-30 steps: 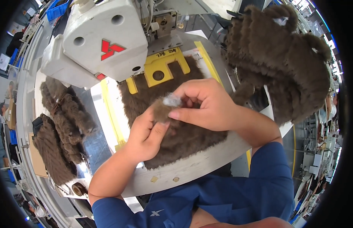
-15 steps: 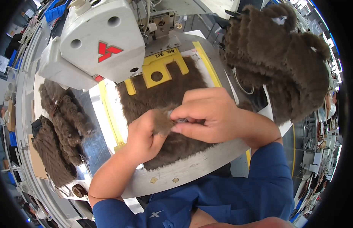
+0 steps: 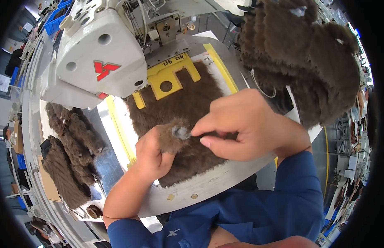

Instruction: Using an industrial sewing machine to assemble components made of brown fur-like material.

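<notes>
Workshop clutter [image 3: 351, 165] curves along both rims of my remote view, and a yellow floor line [image 3: 326, 165] runs down the right. Below the hands I have a pale bench [image 3: 212, 182], its front edge rounding toward the wearer's blue shirt [image 3: 249, 208]. For markings, I pick out a red angular emblem [image 3: 105, 70] on the white sewing machine [image 3: 86, 47], dark handwriting across the yellow template [image 3: 159, 74], and a small pale logo [image 3: 173, 232] on the shirt. As for room, the machine crowds the upper left, a heap of brown fur [image 3: 299, 66] hems the right, and furry pieces [image 3: 70, 173] lie at the left; a narrow strip of bench shows in front of the fur panel [image 3: 185, 169]. Above that panel, the left hand [image 3: 152, 155] is clamped around a small fur piece [image 3: 169, 144] with a pale, fluffy opening. The right hand [image 3: 245, 126] has its thumb and forefinger tips near each other beside that opening; I cannot tell whether they pinch anything.
</notes>
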Demonstrator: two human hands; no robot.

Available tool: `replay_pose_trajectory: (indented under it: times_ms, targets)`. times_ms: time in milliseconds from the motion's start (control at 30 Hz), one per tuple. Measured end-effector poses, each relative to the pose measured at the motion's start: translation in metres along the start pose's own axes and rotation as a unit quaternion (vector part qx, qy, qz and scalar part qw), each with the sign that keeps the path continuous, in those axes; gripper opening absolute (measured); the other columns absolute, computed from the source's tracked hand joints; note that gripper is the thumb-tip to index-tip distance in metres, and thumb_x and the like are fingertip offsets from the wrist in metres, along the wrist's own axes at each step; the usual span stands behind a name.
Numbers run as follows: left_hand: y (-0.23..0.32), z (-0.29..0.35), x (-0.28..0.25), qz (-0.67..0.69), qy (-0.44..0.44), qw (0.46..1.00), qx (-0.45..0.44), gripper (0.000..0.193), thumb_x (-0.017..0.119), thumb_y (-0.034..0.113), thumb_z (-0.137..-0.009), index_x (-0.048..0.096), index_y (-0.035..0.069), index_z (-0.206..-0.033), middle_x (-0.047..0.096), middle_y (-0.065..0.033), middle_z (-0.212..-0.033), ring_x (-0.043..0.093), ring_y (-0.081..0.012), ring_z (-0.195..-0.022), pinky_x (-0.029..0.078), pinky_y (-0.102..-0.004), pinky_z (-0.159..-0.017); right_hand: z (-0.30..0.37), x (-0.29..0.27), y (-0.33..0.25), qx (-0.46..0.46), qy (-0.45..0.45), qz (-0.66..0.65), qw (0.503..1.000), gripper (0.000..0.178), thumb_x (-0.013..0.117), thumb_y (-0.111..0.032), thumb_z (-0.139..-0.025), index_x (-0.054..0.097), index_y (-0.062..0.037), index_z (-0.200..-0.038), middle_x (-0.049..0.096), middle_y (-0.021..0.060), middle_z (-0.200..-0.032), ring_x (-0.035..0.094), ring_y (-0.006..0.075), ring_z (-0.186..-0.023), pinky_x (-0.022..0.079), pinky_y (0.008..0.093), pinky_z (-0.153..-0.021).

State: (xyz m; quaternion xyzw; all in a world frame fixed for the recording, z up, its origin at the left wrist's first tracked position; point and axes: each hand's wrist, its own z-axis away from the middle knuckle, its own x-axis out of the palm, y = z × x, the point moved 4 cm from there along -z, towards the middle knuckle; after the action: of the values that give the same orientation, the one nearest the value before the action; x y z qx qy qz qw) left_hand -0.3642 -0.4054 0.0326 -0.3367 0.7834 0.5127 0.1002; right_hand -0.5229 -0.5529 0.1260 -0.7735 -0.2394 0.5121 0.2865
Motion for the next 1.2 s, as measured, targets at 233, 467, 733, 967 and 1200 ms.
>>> replay_pose_trajectory:
  times_ms: [233, 467, 733, 967, 1200]
  targets:
    - [-0.003, 0.0, 0.004, 0.003, -0.019, 0.998, 0.055, 0.02, 0.071, -0.003, -0.085, 0.066, -0.001, -0.104, 0.073, -0.0185, -0.106, 0.073, -0.0305, -0.084, 0.057, -0.0336, -0.072, 0.001, 0.018, 0.005, -0.046, -0.025, 0.03, 0.998, 0.018, 0.07, -0.015, -0.085, 0.074, -0.0085, -0.101, 0.065, 0.0062, -0.072, 0.066, 0.0282, -0.066, 0.049, 0.0402, -0.055]
    - [-0.003, 0.003, 0.007, -0.021, -0.038, 0.999, -0.001, 0.02, 0.069, -0.003, -0.087, 0.063, 0.002, -0.106, 0.073, -0.0187, -0.103, 0.073, -0.0315, -0.084, 0.057, -0.0352, -0.073, -0.004, 0.035, 0.012, 0.004, -0.128, -0.007, 0.992, 0.021, 0.071, -0.017, -0.085, 0.073, -0.006, -0.103, 0.066, 0.0094, -0.072, 0.065, 0.0314, -0.063, 0.051, 0.0418, -0.056]
    - [0.003, -0.003, 0.002, 0.048, -0.014, 0.998, 0.043, 0.013, 0.065, -0.006, -0.087, 0.068, 0.003, -0.096, 0.072, -0.0145, -0.1, 0.073, -0.0364, -0.089, 0.059, -0.0401, -0.078, -0.014, 0.022, 0.024, 0.066, -0.035, -0.141, 0.987, 0.036, 0.085, -0.02, -0.079, 0.073, -0.0026, -0.109, 0.068, 0.0097, -0.088, 0.065, 0.0206, -0.069, 0.053, 0.0337, -0.065]
    - [-0.009, 0.003, 0.003, 0.133, -0.041, 0.99, 0.006, 0.023, 0.058, 0.005, -0.1, 0.063, -0.005, -0.12, 0.068, -0.0158, -0.111, 0.068, -0.0254, -0.096, 0.053, -0.0337, -0.084, -0.011, 0.041, 0.03, 0.074, -0.006, -0.193, 0.978, 0.027, 0.085, -0.008, -0.083, 0.075, -0.0034, -0.108, 0.069, 0.007, -0.087, 0.065, 0.0129, -0.07, 0.051, 0.0279, -0.061]
    - [-0.02, -0.005, 0.003, 0.192, 0.041, 0.957, -0.215, 0.024, 0.057, 0.009, -0.103, 0.06, -0.001, -0.124, 0.065, -0.0063, -0.091, 0.059, -0.013, -0.083, 0.052, -0.0303, -0.078, -0.049, 0.059, 0.058, 0.242, -0.043, -0.222, 0.944, 0.012, 0.072, -0.007, -0.094, 0.073, 0.0047, -0.098, 0.073, 0.0068, -0.08, 0.068, 0.0108, -0.065, 0.056, 0.0284, -0.061]
